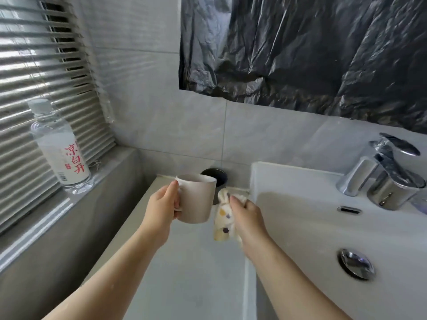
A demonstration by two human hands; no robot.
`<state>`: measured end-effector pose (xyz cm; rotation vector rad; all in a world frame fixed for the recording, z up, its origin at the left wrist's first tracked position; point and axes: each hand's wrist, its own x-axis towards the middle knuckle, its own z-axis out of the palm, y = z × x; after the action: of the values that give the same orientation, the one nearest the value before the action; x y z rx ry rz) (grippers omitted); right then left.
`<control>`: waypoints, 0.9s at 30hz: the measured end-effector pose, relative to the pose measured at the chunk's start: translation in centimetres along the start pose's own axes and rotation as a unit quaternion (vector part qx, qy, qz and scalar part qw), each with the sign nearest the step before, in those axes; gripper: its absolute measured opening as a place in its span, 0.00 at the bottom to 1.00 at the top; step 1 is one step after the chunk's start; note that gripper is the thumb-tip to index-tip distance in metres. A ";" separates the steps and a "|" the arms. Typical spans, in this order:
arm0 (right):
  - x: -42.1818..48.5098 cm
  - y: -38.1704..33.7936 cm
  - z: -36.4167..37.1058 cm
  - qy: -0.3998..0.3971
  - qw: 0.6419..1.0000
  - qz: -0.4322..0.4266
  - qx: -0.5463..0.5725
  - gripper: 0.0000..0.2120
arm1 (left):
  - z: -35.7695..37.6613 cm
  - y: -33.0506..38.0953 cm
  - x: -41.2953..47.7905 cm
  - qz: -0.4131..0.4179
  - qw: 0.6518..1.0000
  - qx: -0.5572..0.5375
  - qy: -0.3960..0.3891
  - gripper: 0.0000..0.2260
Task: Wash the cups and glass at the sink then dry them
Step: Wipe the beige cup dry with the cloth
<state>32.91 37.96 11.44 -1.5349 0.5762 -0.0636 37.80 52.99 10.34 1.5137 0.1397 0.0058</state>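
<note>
Head view: the left hand (161, 210) has its fingers curled round the handle of the cup (196, 200), holding it upright above the worktop (184, 273), left of the sink (323, 229). The right hand (248, 219) clutches a bunched cloth (222, 219) just beside the cup.

Cup (196, 199) left of cloth (223, 218), sink (323, 227) right, bottle (61, 146) on sill (69, 211)

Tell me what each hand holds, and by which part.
The left hand grips the cup by its handle. The right hand holds the spotted cloth, bunched near its upper end.
</note>
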 end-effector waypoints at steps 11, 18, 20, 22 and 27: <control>4.0 0.6 4.6 0.058 0.995 0.087 -0.003 0.13 | -2.5 -6.4 8.2 -0.057 0.998 -0.024 -0.004 0.18; 6.3 1.0 5.5 0.083 0.990 0.109 0.015 0.12 | -1.4 -8.8 11.1 -0.054 0.996 -0.072 -0.016 0.18; 6.7 1.1 5.5 0.087 0.990 0.108 0.015 0.11 | -1.2 -9.4 11.8 -0.057 0.995 -0.080 -0.021 0.18; 7.3 1.6 5.5 0.094 0.989 0.113 0.020 0.11 | -1.2 -9.7 12.2 -0.059 0.994 -0.085 -0.023 0.18; 8.5 3.2 5.5 0.110 0.986 0.126 -0.005 0.13 | -0.9 -10.4 12.6 -0.068 0.996 -0.055 -0.017 0.16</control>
<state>41.46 39.93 5.33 -1.4627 0.9450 -0.0363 49.32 54.45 -1.18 1.3916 0.2110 -0.1200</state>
